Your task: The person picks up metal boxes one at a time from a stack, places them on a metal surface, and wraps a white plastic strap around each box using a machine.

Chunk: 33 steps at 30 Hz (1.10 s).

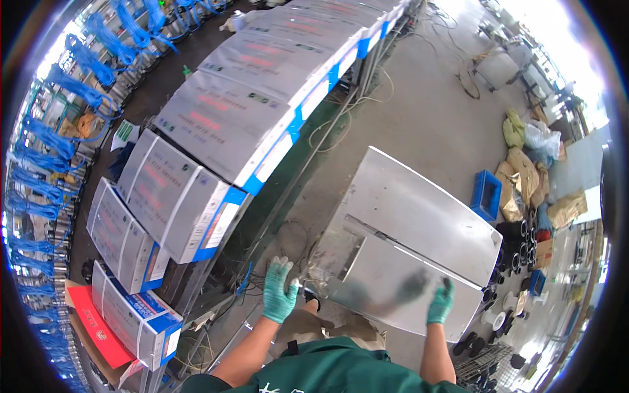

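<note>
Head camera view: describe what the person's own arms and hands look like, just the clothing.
Both the left hand and the right hand wear teal-green knitted work gloves reaching the wrists. The forearms are bare, with no sleeves over them. A dark green garment covers the torso at the lower edge.

Row of grey-white cartons with blue corners [262, 98] along left conveyor; red flat package [98, 331] lower left; brown sacks [524, 177] right.

Row of white-and-blue cartons [196, 170] on a conveyor, blue crate [487, 194] — brown sacks [524, 177], black pipes [517, 245]
</note>
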Tool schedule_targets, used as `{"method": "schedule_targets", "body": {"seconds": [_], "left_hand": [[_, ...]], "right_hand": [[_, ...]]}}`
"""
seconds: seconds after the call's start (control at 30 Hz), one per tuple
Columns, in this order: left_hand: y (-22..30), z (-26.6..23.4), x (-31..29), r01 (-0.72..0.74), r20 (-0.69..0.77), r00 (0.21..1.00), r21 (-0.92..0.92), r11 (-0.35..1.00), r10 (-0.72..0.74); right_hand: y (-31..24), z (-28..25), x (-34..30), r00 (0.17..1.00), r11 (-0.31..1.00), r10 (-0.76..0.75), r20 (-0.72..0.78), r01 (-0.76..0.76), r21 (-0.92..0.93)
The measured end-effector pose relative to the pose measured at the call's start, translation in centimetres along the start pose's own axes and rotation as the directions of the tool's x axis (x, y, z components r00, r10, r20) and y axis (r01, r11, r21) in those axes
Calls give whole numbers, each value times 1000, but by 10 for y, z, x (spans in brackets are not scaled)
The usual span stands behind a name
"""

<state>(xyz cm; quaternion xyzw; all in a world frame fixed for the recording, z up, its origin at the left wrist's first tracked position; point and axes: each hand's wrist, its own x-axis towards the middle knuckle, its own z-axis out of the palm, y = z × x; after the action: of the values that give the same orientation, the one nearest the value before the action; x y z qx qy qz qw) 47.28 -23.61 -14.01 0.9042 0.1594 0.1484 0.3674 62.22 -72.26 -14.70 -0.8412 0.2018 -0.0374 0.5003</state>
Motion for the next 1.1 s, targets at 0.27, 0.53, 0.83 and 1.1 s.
{"method": "schedule_targets", "body": {"seconds": [0.27, 0.53, 0.83, 1.1], "left_hand": [[-36, 144, -23, 615, -319, 721, -112, 780, -615], [-21, 169, 37, 656, -433, 664, -54, 752, -610], [19, 210, 219, 568, -321, 792, 76, 820, -519], [40, 256, 350, 468, -305, 848, 49, 882, -433]], "right_hand": [[228, -220, 40, 754, 711, 454, -474, -628, -317], [232, -216, 80, 764, 809, 545, -345, -588, -23], [159, -157, 198, 893, 711, 252, -373, -433, -555], [114, -113, 294, 844, 655, 279, -458, -516, -552]]}}
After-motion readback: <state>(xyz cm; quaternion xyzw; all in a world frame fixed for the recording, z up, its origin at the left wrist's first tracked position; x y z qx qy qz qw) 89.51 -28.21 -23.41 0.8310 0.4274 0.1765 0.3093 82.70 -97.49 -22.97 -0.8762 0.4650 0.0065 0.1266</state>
